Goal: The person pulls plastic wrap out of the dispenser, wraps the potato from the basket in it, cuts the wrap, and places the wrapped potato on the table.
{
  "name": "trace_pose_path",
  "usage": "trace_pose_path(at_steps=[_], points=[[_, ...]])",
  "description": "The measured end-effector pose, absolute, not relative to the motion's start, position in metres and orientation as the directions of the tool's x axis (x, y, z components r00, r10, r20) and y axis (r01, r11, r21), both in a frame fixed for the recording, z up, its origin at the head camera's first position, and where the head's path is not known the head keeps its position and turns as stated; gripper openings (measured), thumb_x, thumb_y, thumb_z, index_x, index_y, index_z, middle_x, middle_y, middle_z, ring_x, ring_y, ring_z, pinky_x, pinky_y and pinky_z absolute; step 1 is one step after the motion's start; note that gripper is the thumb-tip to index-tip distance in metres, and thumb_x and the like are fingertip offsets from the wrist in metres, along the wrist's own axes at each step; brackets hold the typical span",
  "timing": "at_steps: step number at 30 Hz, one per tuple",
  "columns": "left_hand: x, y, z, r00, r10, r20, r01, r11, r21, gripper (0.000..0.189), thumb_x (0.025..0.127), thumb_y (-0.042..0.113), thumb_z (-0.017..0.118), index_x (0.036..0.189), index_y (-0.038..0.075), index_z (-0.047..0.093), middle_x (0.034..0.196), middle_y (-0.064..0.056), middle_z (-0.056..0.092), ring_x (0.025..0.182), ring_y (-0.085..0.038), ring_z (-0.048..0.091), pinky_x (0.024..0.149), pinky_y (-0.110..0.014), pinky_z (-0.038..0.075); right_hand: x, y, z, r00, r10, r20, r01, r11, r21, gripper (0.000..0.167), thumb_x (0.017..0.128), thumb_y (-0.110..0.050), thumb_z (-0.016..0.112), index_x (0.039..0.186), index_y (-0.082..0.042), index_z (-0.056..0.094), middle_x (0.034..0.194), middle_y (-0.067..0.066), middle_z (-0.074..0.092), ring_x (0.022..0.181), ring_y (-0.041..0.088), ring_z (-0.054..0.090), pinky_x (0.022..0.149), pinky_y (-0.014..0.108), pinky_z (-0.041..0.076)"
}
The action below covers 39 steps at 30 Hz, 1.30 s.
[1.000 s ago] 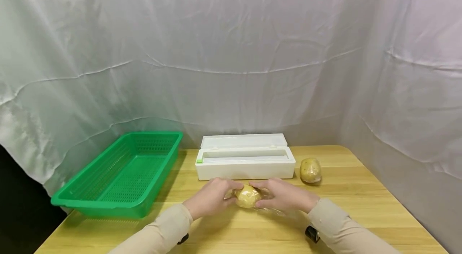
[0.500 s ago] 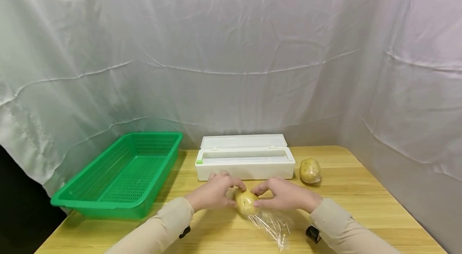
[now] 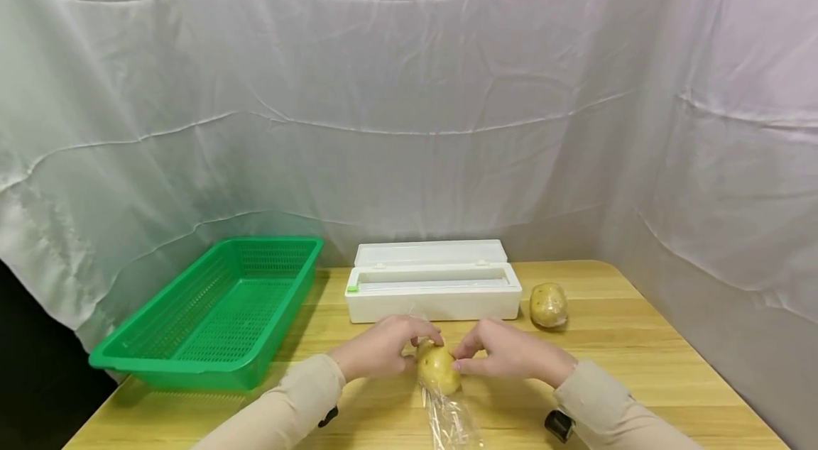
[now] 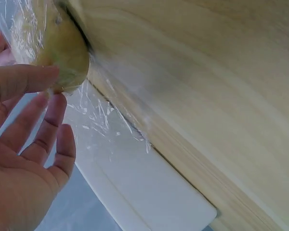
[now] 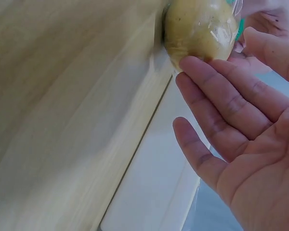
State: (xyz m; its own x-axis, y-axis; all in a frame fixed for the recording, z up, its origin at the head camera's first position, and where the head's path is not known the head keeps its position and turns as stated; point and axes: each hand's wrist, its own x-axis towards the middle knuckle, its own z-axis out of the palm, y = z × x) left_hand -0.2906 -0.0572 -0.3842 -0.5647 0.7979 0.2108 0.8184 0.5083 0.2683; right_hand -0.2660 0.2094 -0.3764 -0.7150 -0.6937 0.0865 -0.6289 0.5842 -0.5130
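A yellow potato (image 3: pixel 439 367) in clear cling film lies on the table between both hands, its loose film tail (image 3: pixel 449 421) spreading toward the front edge. My left hand (image 3: pixel 382 347) holds the potato at its far left end; in the left wrist view the thumb (image 4: pixel 31 78) presses on it, with curled fingers just beneath. On the other side, my right hand (image 3: pixel 510 352) touches the potato with its fingertips. The right wrist view has these fingers (image 5: pixel 221 96) nearly straight, the thumb apart from them. More wrinkled film (image 4: pixel 98 115) sticks out past the left fingertips.
Behind the hands stands a white cling film dispenser (image 3: pixel 434 304) with its lid up. A second film-wrapped potato (image 3: pixel 548 306) sits to its right. At the left is a green perforated basket (image 3: pixel 239 372). Grey curtain (image 3: pixel 409 81) hangs around the wooden table (image 3: pixel 639 365).
The potato has turned between the hands, so its loose film tail has swung from the right to point toward the front. The right hand's grasp has loosened slightly.
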Motion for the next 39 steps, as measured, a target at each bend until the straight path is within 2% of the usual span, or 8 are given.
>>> trace_pose_path(at_steps=[4,11,18,22,26,30,34,39], points=[[-0.286,-0.059,-0.386,-0.550,0.800,0.240,0.833,0.506,0.224,0.051,0.087,-0.008,0.080,0.129,0.020,0.076,0.134,0.001,0.071,0.123,-0.014,0.067,0.101,-0.024,0.057,-0.263,0.211,-0.377,-0.713,-0.696,0.079,-0.624,0.579,-0.524,0.026,0.103,-0.037,0.073,0.110,-0.016,0.086,0.104,-0.011,0.083,0.099,0.001,0.074,0.090,0.037,0.063],[-0.282,-0.061,-0.388,-0.561,0.798,0.219,0.823,0.513,0.243,0.051,0.092,-0.006,0.077,0.135,0.021,0.074,0.138,0.005,0.068,0.133,-0.013,0.063,0.112,-0.031,0.053,-0.259,0.213,-0.377,-0.696,-0.713,0.084,-0.637,0.558,-0.532,0.024,0.104,-0.037,0.072,0.111,-0.019,0.086,0.105,-0.014,0.082,0.100,-0.001,0.073,0.094,0.036,0.062],[-0.279,-0.064,-0.388,-0.556,0.798,0.232,0.830,0.517,0.211,0.048,0.094,0.000,0.078,0.136,0.019,0.071,0.141,0.002,0.068,0.133,-0.015,0.064,0.114,-0.033,0.053,-0.256,0.216,-0.377,-0.696,-0.712,0.094,-0.646,0.563,-0.516,0.031,0.104,-0.036,0.072,0.118,-0.012,0.083,0.114,-0.003,0.083,0.107,0.005,0.074,0.097,0.042,0.063],[-0.271,-0.073,-0.384,-0.560,0.788,0.257,0.828,0.525,0.195,0.044,0.091,0.004,0.081,0.131,0.020,0.071,0.135,0.002,0.068,0.125,-0.014,0.066,0.108,-0.032,0.056,-0.250,0.218,-0.374,-0.679,-0.720,0.144,-0.682,0.546,-0.487,0.021,0.104,-0.033,0.073,0.111,-0.015,0.082,0.108,-0.008,0.082,0.101,0.001,0.072,0.093,0.038,0.063],[-0.253,-0.085,-0.377,-0.511,0.812,0.281,0.858,0.466,0.213,0.031,0.088,0.012,0.087,0.115,0.018,0.073,0.117,0.006,0.071,0.105,-0.008,0.068,0.092,-0.023,0.059,-0.234,0.218,-0.370,-0.583,-0.772,0.253,-0.791,0.467,-0.395,0.004,0.099,-0.026,0.079,0.098,-0.022,0.078,0.097,-0.016,0.075,0.093,-0.005,0.066,0.085,0.027,0.062],[-0.231,-0.091,-0.375,-0.416,0.875,0.250,0.905,0.371,0.207,0.022,0.087,0.024,0.090,0.101,0.019,0.075,0.100,0.011,0.071,0.087,0.003,0.062,0.078,-0.008,0.051,-0.212,0.213,-0.369,-0.439,-0.839,0.322,-0.893,0.367,-0.262,0.011,0.091,-0.019,0.085,0.095,-0.023,0.076,0.092,-0.017,0.071,0.088,-0.009,0.061,0.080,0.014,0.056],[-0.213,-0.092,-0.383,-0.339,0.916,0.214,0.940,0.324,0.106,0.018,0.090,0.038,0.087,0.097,0.025,0.077,0.095,0.018,0.068,0.081,0.014,0.054,0.074,0.001,0.041,-0.195,0.203,-0.371,-0.326,-0.881,0.341,-0.944,0.286,-0.164,0.014,0.088,-0.020,0.087,0.094,-0.024,0.074,0.091,-0.018,0.070,0.087,-0.012,0.059,0.081,0.003,0.047],[-0.205,-0.087,-0.394,-0.310,0.929,0.201,0.950,0.312,0.019,0.011,0.089,0.036,0.085,0.095,0.030,0.078,0.095,0.025,0.068,0.077,0.018,0.052,0.073,0.002,0.041,-0.186,0.194,-0.380,-0.277,-0.899,0.339,-0.961,0.263,-0.089,0.010,0.090,-0.028,0.084,0.090,-0.025,0.075,0.087,-0.019,0.067,0.077,-0.014,0.053,0.077,-0.003,0.038]])
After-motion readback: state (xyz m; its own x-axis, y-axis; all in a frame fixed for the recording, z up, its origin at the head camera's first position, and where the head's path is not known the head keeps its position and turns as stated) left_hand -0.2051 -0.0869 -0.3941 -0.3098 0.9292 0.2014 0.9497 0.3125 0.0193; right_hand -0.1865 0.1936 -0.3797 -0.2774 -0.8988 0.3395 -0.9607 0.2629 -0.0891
